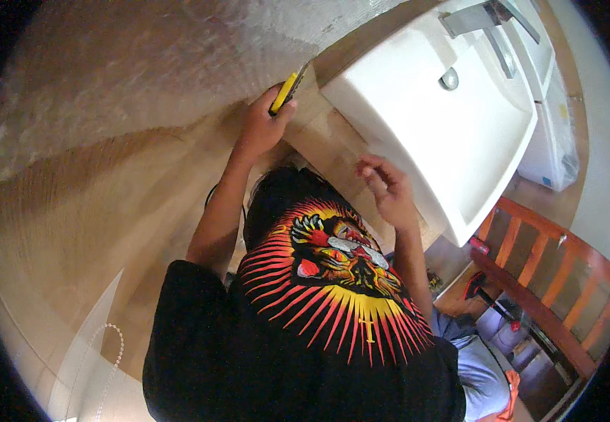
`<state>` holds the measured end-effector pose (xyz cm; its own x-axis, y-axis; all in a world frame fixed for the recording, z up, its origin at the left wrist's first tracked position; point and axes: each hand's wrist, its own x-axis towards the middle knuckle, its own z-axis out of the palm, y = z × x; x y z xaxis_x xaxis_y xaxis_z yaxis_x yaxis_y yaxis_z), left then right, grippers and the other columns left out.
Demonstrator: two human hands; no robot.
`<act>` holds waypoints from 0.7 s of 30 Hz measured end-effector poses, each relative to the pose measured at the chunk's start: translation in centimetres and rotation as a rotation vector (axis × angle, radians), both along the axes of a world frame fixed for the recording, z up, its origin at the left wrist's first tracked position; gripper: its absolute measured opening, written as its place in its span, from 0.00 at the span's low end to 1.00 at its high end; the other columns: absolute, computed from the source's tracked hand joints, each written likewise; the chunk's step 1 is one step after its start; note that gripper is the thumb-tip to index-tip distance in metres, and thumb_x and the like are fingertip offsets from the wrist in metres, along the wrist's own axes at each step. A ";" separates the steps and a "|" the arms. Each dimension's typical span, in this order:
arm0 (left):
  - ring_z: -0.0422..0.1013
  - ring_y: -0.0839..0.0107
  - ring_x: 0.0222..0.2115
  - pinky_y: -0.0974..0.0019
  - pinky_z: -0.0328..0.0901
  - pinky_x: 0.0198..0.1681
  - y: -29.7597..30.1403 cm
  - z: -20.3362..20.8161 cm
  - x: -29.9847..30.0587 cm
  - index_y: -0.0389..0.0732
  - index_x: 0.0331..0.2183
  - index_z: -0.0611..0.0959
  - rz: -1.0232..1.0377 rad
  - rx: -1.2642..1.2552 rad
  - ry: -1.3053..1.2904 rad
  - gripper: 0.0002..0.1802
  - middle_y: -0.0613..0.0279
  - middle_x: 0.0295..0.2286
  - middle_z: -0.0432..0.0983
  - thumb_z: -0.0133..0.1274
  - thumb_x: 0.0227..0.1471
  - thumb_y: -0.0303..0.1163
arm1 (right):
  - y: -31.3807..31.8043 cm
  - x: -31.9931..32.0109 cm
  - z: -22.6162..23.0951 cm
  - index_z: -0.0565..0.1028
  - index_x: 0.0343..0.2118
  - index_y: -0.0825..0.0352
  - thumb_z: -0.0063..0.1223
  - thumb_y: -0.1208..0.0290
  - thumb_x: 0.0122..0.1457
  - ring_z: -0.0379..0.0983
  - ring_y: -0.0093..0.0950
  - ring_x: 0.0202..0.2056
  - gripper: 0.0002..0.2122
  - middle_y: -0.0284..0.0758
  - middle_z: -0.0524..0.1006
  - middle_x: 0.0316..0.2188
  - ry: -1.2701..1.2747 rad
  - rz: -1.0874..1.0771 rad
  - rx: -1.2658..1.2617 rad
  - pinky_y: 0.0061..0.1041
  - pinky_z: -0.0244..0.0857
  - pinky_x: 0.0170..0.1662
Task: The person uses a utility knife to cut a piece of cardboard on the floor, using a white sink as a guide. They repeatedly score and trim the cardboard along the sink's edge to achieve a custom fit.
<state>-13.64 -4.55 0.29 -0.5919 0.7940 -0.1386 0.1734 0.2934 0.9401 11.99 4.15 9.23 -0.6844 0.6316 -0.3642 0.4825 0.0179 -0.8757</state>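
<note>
My left hand (264,125) is closed round a yellow and black utility knife (286,93), whose blade end points up and away toward the basin's near left corner. My right hand (389,191) is just off the front edge of a white washbasin (453,141). Its fingers are loosely bent, with the thumb a little apart, and I make out nothing in them. A strip of brown wood-coloured surface (329,130) runs along the basin's edge between both hands. Below them is my black shirt (249,352) with a red and yellow print.
A metal faucet (470,20) and a round drain (449,79) are on the basin. Wrinkled clear plastic sheeting (108,77) lies at upper left. To the right are a plastic-wrapped white object (551,144), a reddish slatted wooden frame (551,246) and a hammer (477,287). A bead chain (120,344) hangs at lower left.
</note>
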 end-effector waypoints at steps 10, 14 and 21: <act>0.73 0.58 0.26 0.57 0.66 0.32 -5.9 -1.4 2.6 0.39 0.41 0.74 0.051 -0.072 -0.067 0.19 0.51 0.24 0.75 0.49 0.55 0.45 | 4.1 -7.2 6.9 0.76 0.42 0.70 0.49 0.74 0.61 0.75 0.24 0.38 0.09 0.37 0.79 0.35 0.314 0.223 0.572 0.23 0.68 0.42; 0.73 0.51 0.30 0.53 0.65 0.35 -8.2 -0.5 4.5 0.40 0.41 0.74 0.135 -0.037 -0.044 0.20 0.48 0.28 0.77 0.48 0.55 0.45 | 4.6 -10.6 9.7 0.75 0.44 0.67 0.53 0.72 0.59 0.73 0.26 0.43 0.11 0.36 0.77 0.40 0.427 0.239 0.759 0.24 0.67 0.44; 0.72 0.51 0.28 0.55 0.65 0.34 -10.5 -3.6 6.7 0.39 0.41 0.73 0.084 -0.020 -0.098 0.16 0.49 0.27 0.75 0.49 0.54 0.39 | 4.1 -14.7 9.0 0.71 0.38 0.67 0.61 0.69 0.53 0.69 0.30 0.38 0.13 0.37 0.71 0.35 0.635 0.227 1.058 0.28 0.65 0.44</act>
<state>-6.94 -15.06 -3.35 -0.6389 0.7389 -0.2140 0.0554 0.3217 0.9452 -2.70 8.25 18.25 -0.6846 0.2579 0.6818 -0.1246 0.8802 -0.4580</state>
